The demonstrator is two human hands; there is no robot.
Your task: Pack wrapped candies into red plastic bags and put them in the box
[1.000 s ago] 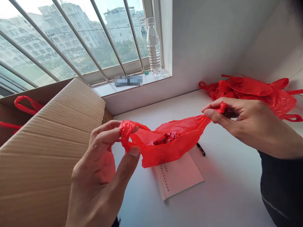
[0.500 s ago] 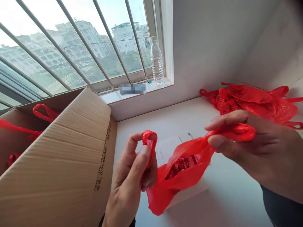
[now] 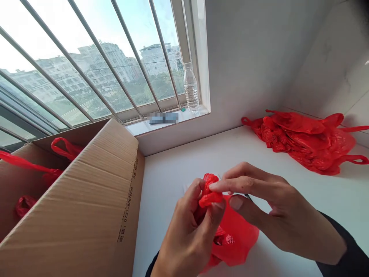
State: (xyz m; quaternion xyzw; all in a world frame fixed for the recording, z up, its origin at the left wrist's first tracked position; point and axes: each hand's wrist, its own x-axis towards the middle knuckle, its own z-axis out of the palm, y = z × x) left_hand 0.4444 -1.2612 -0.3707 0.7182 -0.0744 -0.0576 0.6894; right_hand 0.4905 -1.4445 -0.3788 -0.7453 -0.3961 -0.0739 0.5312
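Note:
A red plastic bag (image 3: 240, 238) hangs over the white tabletop, with printed red packets partly visible through its mouth. My left hand (image 3: 190, 231) is closed around the bag's gathered handles, which stick up in a crumpled loop between thumb and forefinger. From the right, my right hand (image 3: 271, 207) reaches over with its index fingertip on that loop. Its thumb is held apart, below the index finger, and the fingers do not wrap round anything. Part of the bag is hidden behind my left hand.
On the left stands an open cardboard box (image 3: 86, 200) with red bags inside. A pile of red plastic bags (image 3: 308, 138) lies at the far right of the white table (image 3: 178, 161). A clear bottle (image 3: 191, 90) and a blurred object (image 3: 163, 118) sit on the windowsill.
The bag's two handles, held apart one in each hand before, are now brought together in my left hand. My right hand has let go of its handle and moved left to touch the loop.

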